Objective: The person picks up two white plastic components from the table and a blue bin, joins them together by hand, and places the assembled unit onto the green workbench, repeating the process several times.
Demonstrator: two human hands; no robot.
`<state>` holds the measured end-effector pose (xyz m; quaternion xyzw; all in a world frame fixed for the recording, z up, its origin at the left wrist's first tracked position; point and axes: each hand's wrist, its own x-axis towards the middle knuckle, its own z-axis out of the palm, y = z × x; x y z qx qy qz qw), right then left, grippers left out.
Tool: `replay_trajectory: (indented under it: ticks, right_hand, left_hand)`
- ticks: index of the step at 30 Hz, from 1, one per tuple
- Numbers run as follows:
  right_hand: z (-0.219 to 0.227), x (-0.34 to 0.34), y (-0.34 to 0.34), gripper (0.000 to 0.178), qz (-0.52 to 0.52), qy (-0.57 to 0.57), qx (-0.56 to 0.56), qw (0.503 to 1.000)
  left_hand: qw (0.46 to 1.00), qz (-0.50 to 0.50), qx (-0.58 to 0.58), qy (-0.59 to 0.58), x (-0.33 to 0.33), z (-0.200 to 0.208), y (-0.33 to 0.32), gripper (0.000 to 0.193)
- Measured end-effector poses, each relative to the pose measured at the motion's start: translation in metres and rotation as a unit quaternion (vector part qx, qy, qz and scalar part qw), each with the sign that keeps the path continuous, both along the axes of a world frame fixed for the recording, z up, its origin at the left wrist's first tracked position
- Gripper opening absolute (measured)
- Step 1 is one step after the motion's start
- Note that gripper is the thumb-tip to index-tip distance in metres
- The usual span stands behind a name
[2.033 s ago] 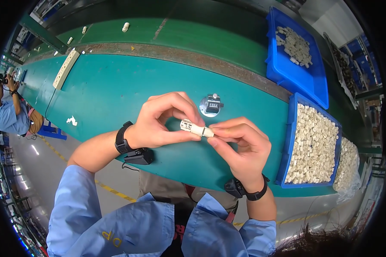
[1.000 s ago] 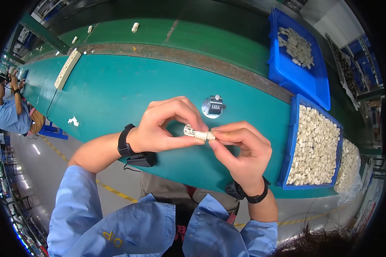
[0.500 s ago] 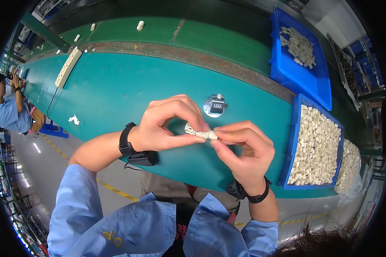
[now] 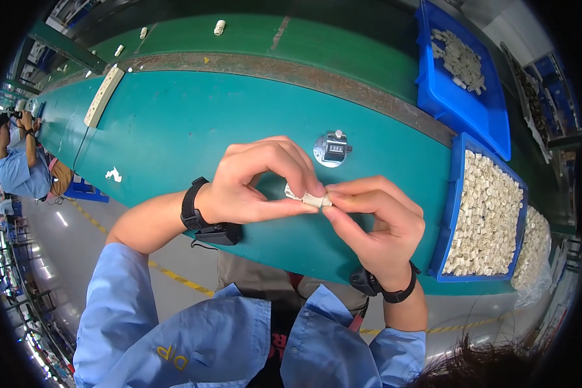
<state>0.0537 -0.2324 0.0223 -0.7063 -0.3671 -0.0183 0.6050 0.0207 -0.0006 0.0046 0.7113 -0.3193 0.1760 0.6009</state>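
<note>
The green bench [image 4: 194, 129] fills the middle of the view and runs from 10 o'clock to 4 o'clock. Behind it, at 12 o'clock, lies a lighter green belt [image 4: 330, 39] with a few small white pieces on it. A blue bin [image 4: 433, 84] at 1 o'clock holds a thin heap of pale parts. A second blue bin [image 4: 454, 194] at 3 o'clock is full of the same pale parts, and it stands on the right end of the bench. Another person [image 4: 16, 165] in a blue shirt works at 9 o'clock, well apart from the hands.

The left hand [image 4: 252, 184] and the right hand [image 4: 375, 220] meet just below the centre, above the near edge of the bench. Between them is a small white part [image 4: 307, 198]. The thumb and fingers of the left hand are closed on its left end, and the fingertips of the right hand pinch its right end, so both hands grip it together. Each wrist carries a black band.

A white strip [image 4: 103, 96] lies on the bench at 10 o'clock. A round metal counter [image 4: 332, 149] rests on the bench just beyond the hands, at 12 o'clock from them. A white scrap [image 4: 114, 174] lies on the bench at 9 o'clock, near the left forearm.
</note>
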Motion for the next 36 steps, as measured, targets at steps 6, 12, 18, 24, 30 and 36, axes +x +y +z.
replay_trajectory:
  ticks: [6, 12, 18, 24, 30, 36]
  right_hand:
    - [-0.006, 0.006, -0.006, 0.023, 0.042, 0.040, -0.022, 0.998]
    - [0.003, 0.005, 0.001, 0.045, 0.101, 0.349, 0.074, 0.929]
    - [0.015, 0.020, -0.018, 0.040, 0.060, 0.328, 0.002, 0.943]
    - [0.058, 0.085, -0.059, 0.021, -0.119, 0.140, -0.131, 0.974]
    - [0.098, 0.220, -0.143, 0.030, -0.358, -0.123, -0.185, 0.907]
    - [0.055, 0.190, -0.235, 0.037, -0.236, 0.123, -0.461, 0.847]
  left_hand:
    - [1.000, -0.009, -0.003, 0.000, 0.001, -0.002, -0.002, 0.034]
    - [0.999, -0.044, 0.005, 0.032, -0.001, 0.000, -0.001, 0.034]
    - [0.987, 0.032, 0.158, -0.009, 0.010, 0.015, 0.005, 0.056]
    - [0.932, 0.101, 0.336, 0.090, 0.014, 0.004, 0.018, 0.084]
    - [0.938, 0.082, 0.324, 0.090, 0.017, 0.002, 0.007, 0.083]
    - [0.935, 0.084, 0.328, 0.104, 0.021, -0.006, 0.009, 0.086]
